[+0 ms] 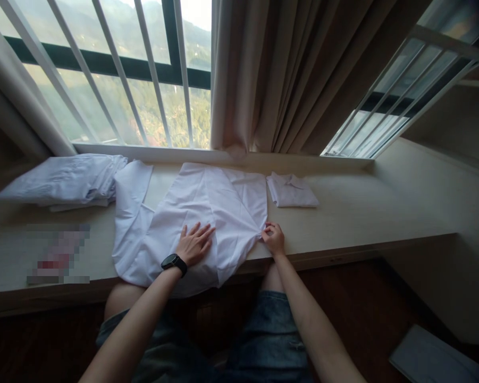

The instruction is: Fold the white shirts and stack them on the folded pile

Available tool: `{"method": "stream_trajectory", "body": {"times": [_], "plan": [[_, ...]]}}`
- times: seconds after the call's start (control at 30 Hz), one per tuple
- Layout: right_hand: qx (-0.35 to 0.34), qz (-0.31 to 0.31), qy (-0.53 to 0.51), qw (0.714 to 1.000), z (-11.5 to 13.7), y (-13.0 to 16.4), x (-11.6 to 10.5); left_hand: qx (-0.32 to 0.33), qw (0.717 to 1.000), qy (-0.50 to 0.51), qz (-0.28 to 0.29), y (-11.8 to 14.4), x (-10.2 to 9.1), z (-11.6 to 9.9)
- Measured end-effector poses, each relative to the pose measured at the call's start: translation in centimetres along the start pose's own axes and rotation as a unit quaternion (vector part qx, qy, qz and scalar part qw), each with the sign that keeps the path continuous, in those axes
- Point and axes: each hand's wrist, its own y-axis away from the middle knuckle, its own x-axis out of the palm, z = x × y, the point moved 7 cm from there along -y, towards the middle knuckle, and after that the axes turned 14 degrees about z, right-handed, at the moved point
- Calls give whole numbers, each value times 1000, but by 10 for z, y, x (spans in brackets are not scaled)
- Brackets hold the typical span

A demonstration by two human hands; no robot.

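A white shirt (187, 199) lies spread over the ledge, its near edge hanging over the front above my lap. On the middle of the cloth, my left hand (195, 244) rests flat with fingers spread, a black watch on its wrist. At the shirt's right edge, my right hand (274, 238) pinches the fabric, pulling creases toward its fingertips. One sleeve (133, 186) stretches out at the left, beside a pile of white garments (69, 178). Just right of the spread cloth sits a neatly folded white shirt (293, 190), collar up.
The pale window ledge (354, 207) runs across the view, with its front edge near my knees. A blurred-out item (59, 252) lies at its left. Behind are a barred window (123, 69) and beige curtains (271, 74). A flat grey object (434, 356) is low at the right.
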Motion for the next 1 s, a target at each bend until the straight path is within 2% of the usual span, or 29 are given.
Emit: {"method": "stream_trajectory", "body": {"times": [0.17, 0.3, 0.37, 0.43, 0.53, 0.6, 0.67, 0.73, 0.8, 0.83, 0.87, 0.93, 1.0], "plan": [[-3, 11, 15, 1000, 4, -1, 4, 0, 1000, -2, -12, 0, -5, -1], [-8, 16, 56, 998, 7, -3, 8, -15, 998, 21, -62, 5, -18, -15], [-13, 23, 69, 997, 7, -3, 9, -57, 991, 77, -98, 16, -22, -25], [-14, 24, 77, 997, 5, -3, 10, -101, 972, 170, -130, 34, -19, -37], [-18, 23, 84, 996, 4, -2, 10, -171, 923, 308, -153, 70, 5, -56], [-17, 22, 82, 996, 3, -2, 10, -228, 887, 370, -155, 90, 29, -65], [-16, 21, 79, 997, 2, -1, 10, -256, 839, 456, -153, 101, 55, -72], [-17, 22, 74, 997, 2, -1, 10, -250, 760, 583, -143, 101, 80, -79], [-17, 26, 69, 997, 2, -1, 10, -227, 663, 704, -114, 96, 99, -88], [-16, 28, 66, 997, 3, -1, 10, -214, 623, 747, -95, 92, 106, -93], [-15, 30, 64, 997, 3, -1, 10, -201, 595, 775, -75, 90, 110, -97], [-12, 31, 58, 998, 3, -1, 10, -177, 578, 795, -43, 87, 115, -104], [-12, 31, 52, 998, 4, -1, 9, -170, 588, 790, -28, 88, 119, -106]]}}
